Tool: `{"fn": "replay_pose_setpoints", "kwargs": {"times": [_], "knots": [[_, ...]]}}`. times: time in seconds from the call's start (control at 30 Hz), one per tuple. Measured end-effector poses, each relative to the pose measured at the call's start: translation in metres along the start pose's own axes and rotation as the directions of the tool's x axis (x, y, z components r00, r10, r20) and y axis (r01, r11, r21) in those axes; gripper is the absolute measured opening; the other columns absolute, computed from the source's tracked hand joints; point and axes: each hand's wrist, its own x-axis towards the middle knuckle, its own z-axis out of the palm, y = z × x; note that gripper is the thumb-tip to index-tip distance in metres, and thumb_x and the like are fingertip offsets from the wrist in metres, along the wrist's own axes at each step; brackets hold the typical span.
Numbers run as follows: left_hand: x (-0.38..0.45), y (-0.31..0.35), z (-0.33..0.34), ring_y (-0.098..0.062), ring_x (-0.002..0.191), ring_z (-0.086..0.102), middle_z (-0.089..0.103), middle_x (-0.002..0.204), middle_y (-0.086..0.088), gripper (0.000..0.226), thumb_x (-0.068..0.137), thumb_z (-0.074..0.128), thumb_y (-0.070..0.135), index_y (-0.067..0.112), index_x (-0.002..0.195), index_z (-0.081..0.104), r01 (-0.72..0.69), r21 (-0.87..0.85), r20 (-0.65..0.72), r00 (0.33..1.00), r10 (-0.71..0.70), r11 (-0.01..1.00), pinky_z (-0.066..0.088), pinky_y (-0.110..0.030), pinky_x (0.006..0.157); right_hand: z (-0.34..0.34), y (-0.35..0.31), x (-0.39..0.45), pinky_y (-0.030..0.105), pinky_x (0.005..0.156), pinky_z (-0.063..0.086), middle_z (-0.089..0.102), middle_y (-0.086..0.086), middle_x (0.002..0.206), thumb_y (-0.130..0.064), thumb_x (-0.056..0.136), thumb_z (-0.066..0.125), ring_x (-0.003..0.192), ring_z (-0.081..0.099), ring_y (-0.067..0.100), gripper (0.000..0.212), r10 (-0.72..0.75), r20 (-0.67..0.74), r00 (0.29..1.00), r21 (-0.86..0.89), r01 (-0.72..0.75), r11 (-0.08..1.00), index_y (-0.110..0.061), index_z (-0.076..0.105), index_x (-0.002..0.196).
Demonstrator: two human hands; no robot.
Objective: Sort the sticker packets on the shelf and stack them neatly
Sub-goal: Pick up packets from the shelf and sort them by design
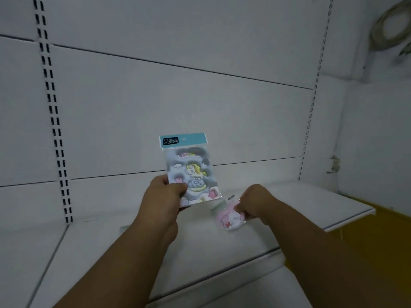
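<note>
My left hand (164, 194) grips the lower left corner of a blue unicorn sticker packet (191, 170) and holds it upright above the white shelf (111, 241). The packet has a light blue header card with dark lettering. My right hand (255, 200) pinches the top edge of a small pink sticker packet (230, 220), which lies low over the shelf surface, to the right of the blue one. Whether the pink packet touches the shelf I cannot tell.
White back panels (178, 107) rise behind the shelf, with slotted uprights at the left (55, 134) and right (311, 112). The shelf's front edge (222, 272) runs diagonally below my arms. A yellow surface (378, 236) shows past the shelf's right end. A coil of cable (391, 25) hangs at top right.
</note>
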Motion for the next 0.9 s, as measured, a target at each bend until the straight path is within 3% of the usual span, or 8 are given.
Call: {"fn": "replay_pose_setpoints", "kwargs": {"times": [0.13,0.23,0.33,0.4,0.57,0.63,0.77,0.9], "knots": [[0.002,-0.023,0.035,-0.022,0.07,0.074,0.072,0.093,-0.01,0.02,0.086,0.06,-0.002,0.011,0.102,0.059,-0.051,0.081,-0.061,0.997,0.056,0.995,0.058,-0.031,0.056,-0.003,0.017,0.024,0.02,0.035,0.045,0.055,0.003,0.045,-0.028,0.062,0.085,0.031,0.053,0.013,0.038,-0.087,0.089,0.992,-0.212,0.104,0.972,-0.01,0.053,0.053],[-0.001,-0.045,0.066,-0.015,0.067,0.074,0.072,0.091,-0.007,0.02,0.088,0.06,0.0,0.012,0.104,0.058,-0.074,0.146,-0.09,0.992,0.088,0.986,0.057,-0.025,0.051,-0.014,0.031,0.043,0.024,0.043,0.048,0.059,0.006,0.062,-0.036,0.072,0.079,0.046,0.057,0.017,0.037,-0.218,0.097,0.971,-0.23,0.235,0.945,-0.008,0.055,0.064],[-0.001,-0.064,0.102,-0.017,0.067,0.075,0.073,0.091,-0.009,0.02,0.089,0.058,-0.001,0.009,0.106,0.058,-0.045,0.148,-0.131,0.989,0.064,0.988,0.058,-0.027,0.052,-0.046,0.041,0.066,0.029,0.055,0.048,0.067,0.014,0.081,-0.037,0.092,0.055,0.063,0.061,0.026,0.04,-0.307,0.028,0.951,0.256,0.29,0.922,0.001,0.066,0.087],[0.001,-0.077,0.129,-0.022,0.073,0.075,0.074,0.095,-0.011,0.021,0.088,0.057,0.0,0.009,0.107,0.059,-0.005,0.162,-0.143,0.989,0.029,0.987,0.062,-0.035,0.062,-0.076,0.046,0.079,0.027,0.047,0.044,0.067,0.009,0.076,-0.042,0.093,0.052,0.056,0.057,0.021,0.041,-0.318,0.088,0.944,0.613,0.2,0.764,-0.004,0.067,0.091],[0.008,-0.113,0.195,-0.027,0.08,0.073,0.073,0.096,-0.012,0.014,0.087,0.061,0.007,0.011,0.101,0.062,0.088,0.315,-0.118,0.992,-0.053,0.945,0.062,-0.043,0.074,-0.113,0.074,0.117,0.03,0.049,0.049,0.068,0.017,0.077,-0.025,0.089,0.064,0.055,0.058,0.021,0.027,-0.36,0.074,0.93,0.554,0.262,0.79,0.001,0.062,0.086],[0.014,-0.126,0.213,-0.023,0.076,0.072,0.073,0.089,-0.009,0.01,0.086,0.065,0.018,0.012,0.094,0.065,0.056,0.565,-0.123,0.992,0.017,0.823,0.062,-0.04,0.07,-0.115,0.09,0.135,0.027,0.046,0.051,0.065,0.016,0.067,-0.018,0.086,0.068,0.048,0.057,0.021,0.022,-0.332,0.055,0.942,0.48,0.267,0.836,-0.002,0.059,0.074],[0.03,-0.144,0.237,-0.015,0.069,0.067,0.072,0.079,-0.003,0.028,0.084,0.069,0.038,0.011,0.084,0.069,0.025,0.925,-0.051,0.997,0.06,0.379,0.056,-0.028,0.068,-0.109,0.122,0.165,0.028,0.044,0.05,0.06,0.016,0.056,-0.015,0.084,0.071,0.04,0.054,0.021,0.024,-0.266,0.136,0.954,0.292,0.218,0.931,0.001,0.061,0.071],[0.045,-0.161,0.252,-0.005,0.053,0.048,0.051,0.061,0.008,0.019,0.082,0.071,0.037,0.02,0.079,0.061,0.006,0.969,-0.013,1.0,0.025,0.248,0.035,-0.016,0.048,-0.093,0.14,0.184,0.024,0.04,0.043,0.057,0.011,0.055,-0.022,0.083,0.072,0.041,0.052,0.019,0.029,-0.248,0.163,0.955,0.033,0.246,0.969,-0.001,0.057,0.071]]}}
